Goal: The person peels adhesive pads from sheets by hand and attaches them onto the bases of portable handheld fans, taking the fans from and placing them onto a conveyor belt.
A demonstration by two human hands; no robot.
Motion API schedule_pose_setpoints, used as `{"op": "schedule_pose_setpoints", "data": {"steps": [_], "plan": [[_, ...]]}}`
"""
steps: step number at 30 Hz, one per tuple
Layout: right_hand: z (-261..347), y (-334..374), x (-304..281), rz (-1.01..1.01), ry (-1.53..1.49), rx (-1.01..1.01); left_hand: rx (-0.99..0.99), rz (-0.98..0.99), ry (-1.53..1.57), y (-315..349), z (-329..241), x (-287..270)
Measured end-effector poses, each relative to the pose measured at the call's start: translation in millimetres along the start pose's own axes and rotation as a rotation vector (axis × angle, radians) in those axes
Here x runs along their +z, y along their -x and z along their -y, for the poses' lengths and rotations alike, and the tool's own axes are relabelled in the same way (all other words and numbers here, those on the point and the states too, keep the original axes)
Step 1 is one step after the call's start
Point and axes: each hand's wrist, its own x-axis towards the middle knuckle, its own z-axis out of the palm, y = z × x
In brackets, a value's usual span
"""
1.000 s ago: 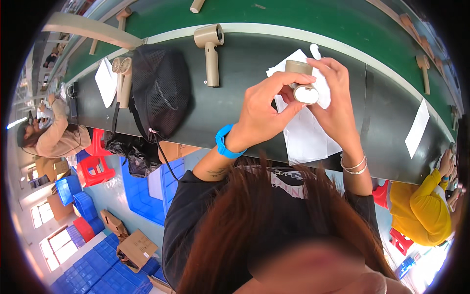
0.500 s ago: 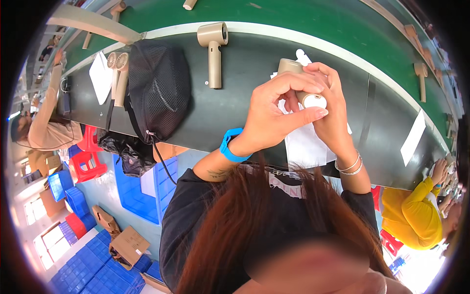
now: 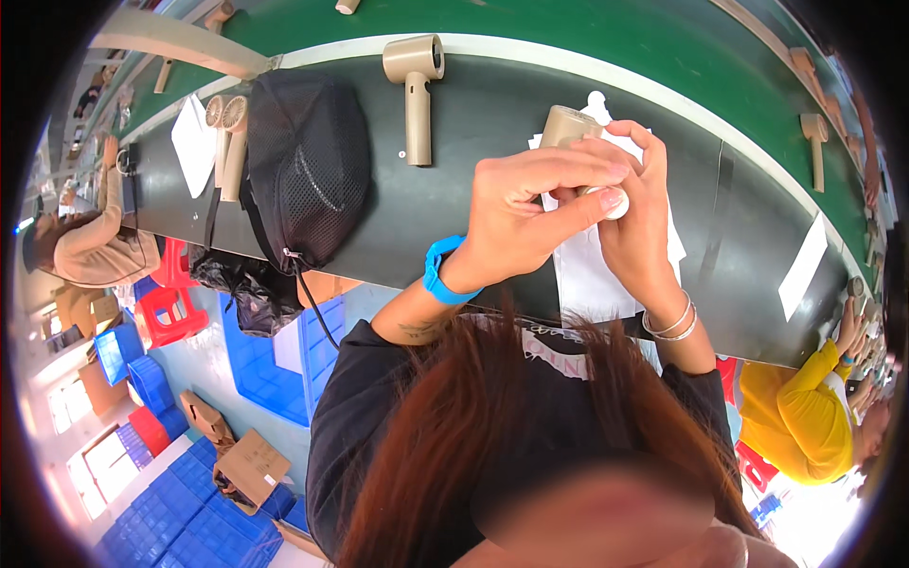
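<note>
Two bare hands close around one tan handheld fan (image 3: 565,128), held over white sheets (image 3: 597,270) on a black bench (image 3: 407,213). Its barrel-shaped head points away from the person, and the white round end of its handle faces back toward them. The left hand (image 3: 530,208), with a blue wristband (image 3: 440,272) on its wrist, grasps the fan near that white end, thumb and forefinger bent over it. The right hand (image 3: 639,218) grasps the handle from the other side; the fingers hide most of the grip, so their exact contacts cannot be told. Just beyond the right fingertips shows a small white knobbed piece (image 3: 597,104), its kind unclear. Further left lies a second tan fan (image 3: 417,104), its handle toward the person. Beside it sits a black mesh bag (image 3: 312,170), and past that two slimmer tan fans (image 3: 227,142) lie near a white sheet (image 3: 192,147). A green strip (image 3: 530,30) runs beyond the bench's pale edge.
</note>
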Motion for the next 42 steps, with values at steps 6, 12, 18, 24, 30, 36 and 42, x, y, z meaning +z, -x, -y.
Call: {"op": "schedule_pose_setpoints", "data": {"steps": [6,12,18,24,30,36,42], "plan": [[1.7,-1.5,2.6,-0.021,0.011,0.059,0.247,-0.069,-0.173,-3.5,9.1,2.2],[2.1,2.2,3.7,-0.017,-0.004,0.107,0.272,-0.084,-0.285,-4.2,7.4,6.5],[8.6,7.4,9.6,-0.047,-0.016,0.147,0.330,-0.192,-0.274,-1.6,7.5,12.1],[10.9,0.4,6.6,-0.057,0.014,0.220,-0.072,-0.089,0.062,-8.9,-3.1,2.2],[10.2,-1.7,1.6,-0.024,0.009,0.261,-0.086,-0.024,0.261,-4.9,3.4,0.8],[7.6,-3.8,3.0,-0.063,-0.010,0.225,0.046,0.010,0.269,-2.7,3.5,8.8],[5.5,0.1,3.5,-0.063,0.002,0.230,-0.050,0.011,0.325,0.4,0.0,12.1]]}}
